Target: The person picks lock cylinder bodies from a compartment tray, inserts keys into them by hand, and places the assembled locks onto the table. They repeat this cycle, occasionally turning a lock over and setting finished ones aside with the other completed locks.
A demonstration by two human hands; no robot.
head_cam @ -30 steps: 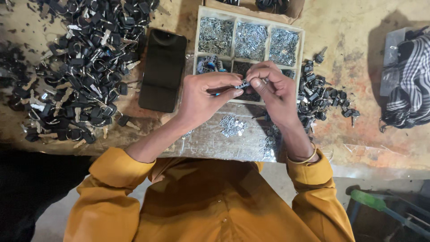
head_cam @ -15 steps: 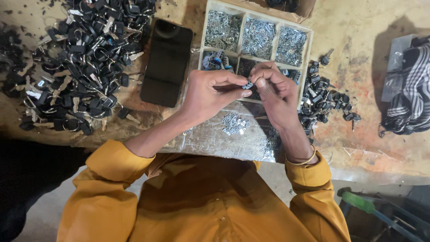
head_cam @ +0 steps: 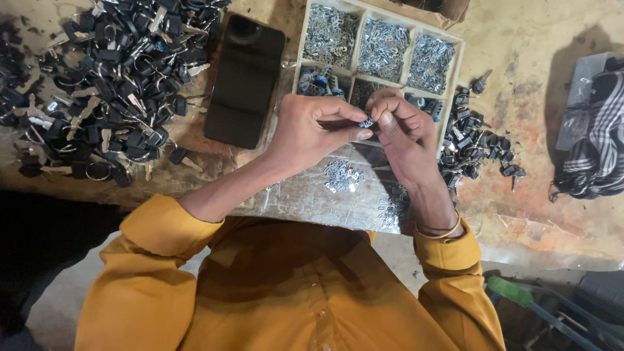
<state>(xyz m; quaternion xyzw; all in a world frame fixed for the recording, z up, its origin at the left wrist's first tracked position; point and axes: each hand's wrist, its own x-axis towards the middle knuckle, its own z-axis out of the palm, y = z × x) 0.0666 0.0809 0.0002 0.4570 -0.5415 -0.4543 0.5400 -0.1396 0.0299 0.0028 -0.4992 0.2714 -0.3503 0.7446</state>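
Far on the left lies a big heap of keys (head_cam: 110, 78) with black heads and rings, spread over the worn bench (head_cam: 533, 188). Next to the heap, a flat black case (head_cam: 246, 81) lies on the bench. To its right sits a wooden tray (head_cam: 460, 62) with boxes full of tiny shiny metal bits.

In the middle, the left hand (head_cam: 309, 130) and the right hand (head_cam: 406, 133) meet just in front of the tray. Both are pinched almost shut, fingertips touching, around one small part (head_cam: 367, 121) held between them above a clear plastic sheet (head_cam: 305, 198). Most of it is hidden by the fingers, so I cannot tell just what it is. It looks hard, very light and easy to drop, so a tight pinch at its edges with the fingertips seems best. A few loose bits (head_cam: 342, 175) lie on the sheet near the person.

Right of the tray is a smaller pile of keys (head_cam: 471, 146). Far right lies a checked cloth (head_cam: 595, 149).
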